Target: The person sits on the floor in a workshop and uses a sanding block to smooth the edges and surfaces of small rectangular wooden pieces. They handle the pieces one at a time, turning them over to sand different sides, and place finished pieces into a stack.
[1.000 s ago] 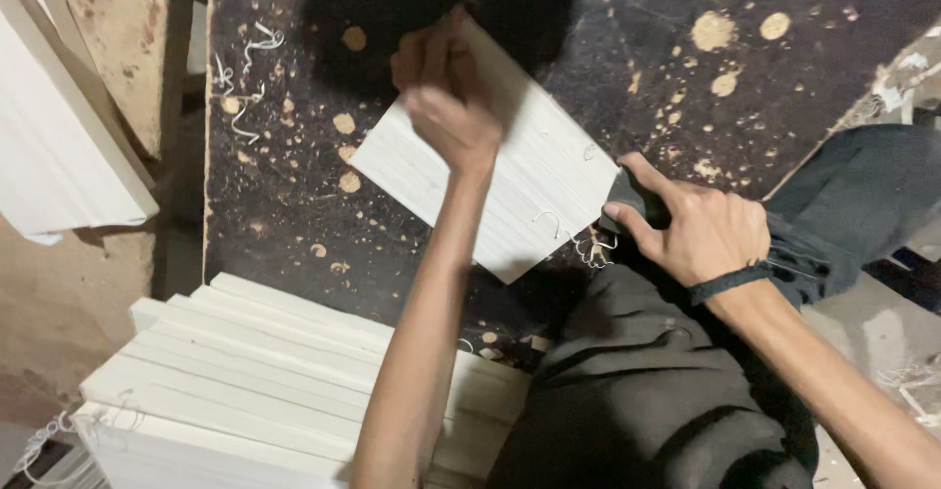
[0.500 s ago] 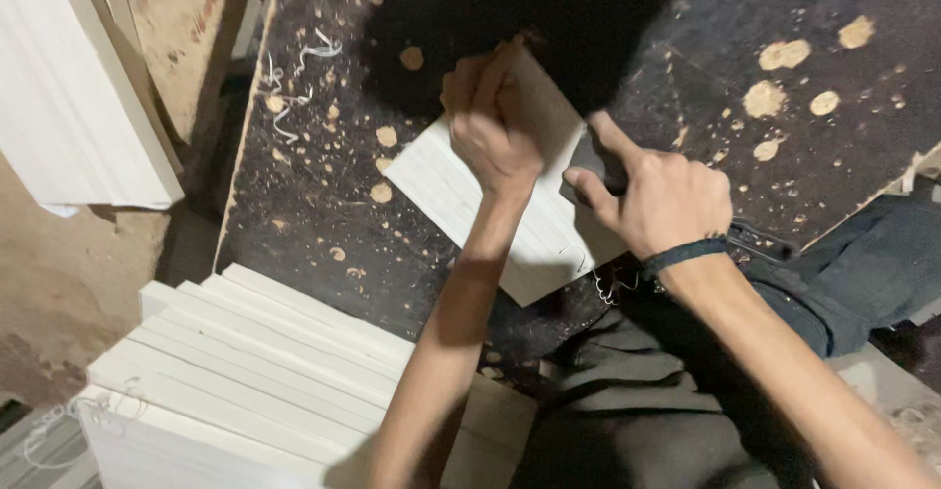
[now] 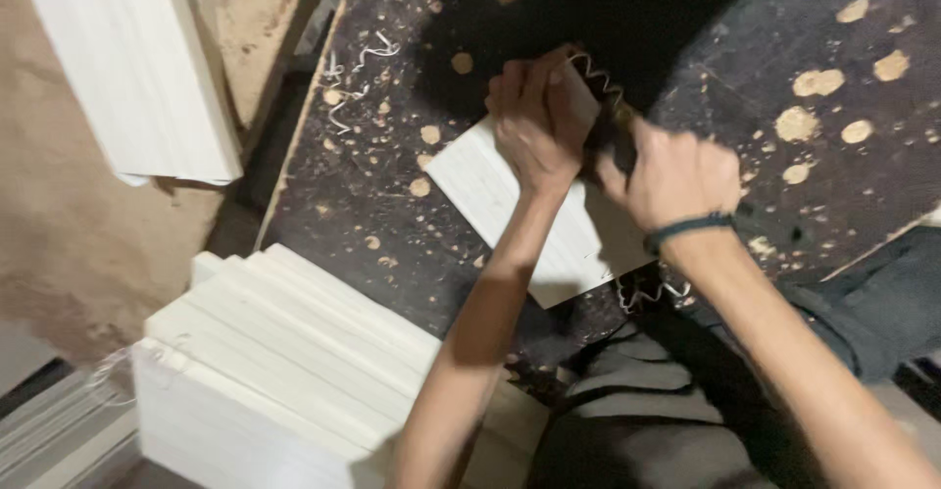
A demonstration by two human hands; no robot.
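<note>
Planing step, we judge: our left hand (image 3: 534, 122) and right hand (image 3: 671, 175) clamped on a dark tool (image 3: 613, 141) over the white board (image 3: 510, 205); next, steady strokes.

Dark speckled workboard (image 3: 784, 38): white plank (image 3: 510, 205) flat on it, wood shavings (image 3: 358, 68) scattered.

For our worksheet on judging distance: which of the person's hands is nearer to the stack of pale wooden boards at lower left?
Left. The left hand rests on the flat pale wooden piece, on the side toward the stack of pale wooden boards; the right hand is farther off, beyond it.
</note>
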